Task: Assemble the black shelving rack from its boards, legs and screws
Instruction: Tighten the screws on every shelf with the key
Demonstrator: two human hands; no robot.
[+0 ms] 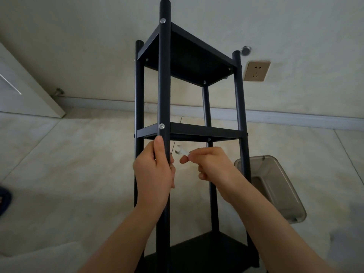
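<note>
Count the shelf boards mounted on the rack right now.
3: top board near the leg tops, middle board just above the hands, bottom board at the frame's lower edge. Any below it would be out of view.

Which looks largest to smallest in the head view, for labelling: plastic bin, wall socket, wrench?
1. plastic bin, partly hidden behind a rack leg
2. wall socket
3. wrench, though it is nearest the camera
</note>
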